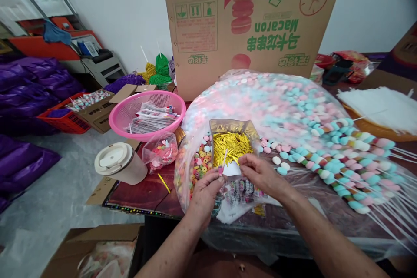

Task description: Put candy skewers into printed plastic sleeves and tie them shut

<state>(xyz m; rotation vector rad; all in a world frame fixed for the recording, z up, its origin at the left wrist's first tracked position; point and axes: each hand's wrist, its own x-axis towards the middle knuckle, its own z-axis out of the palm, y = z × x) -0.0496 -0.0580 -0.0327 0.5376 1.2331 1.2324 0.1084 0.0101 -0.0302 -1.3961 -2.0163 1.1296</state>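
Observation:
My left hand (206, 191) is closed, its thumb and fingertips pinching a thin white stick (225, 156) with something small and pink at its lower end. My right hand (260, 174) is at the near right corner of an open box (228, 126) of gold twist ties (233, 145). Its fingers are curled together; whatever they pinch is too small to make out. Left of the box, ring-shaped candies (199, 167) in several colours lie in a clear plastic bag. Pastel candy discs (284, 155) are scattered to the right, by skewers of stacked candies (355, 178) with white sticks.
A large clear bag of pastel candies (260, 95) lies before a big cardboard carton (202, 21). At left stand a pink basket (119, 124) of wrapped packets, a lidded cup (130, 169) and a small candy bag (163, 152). White sticks (381, 106) fill a tray at right.

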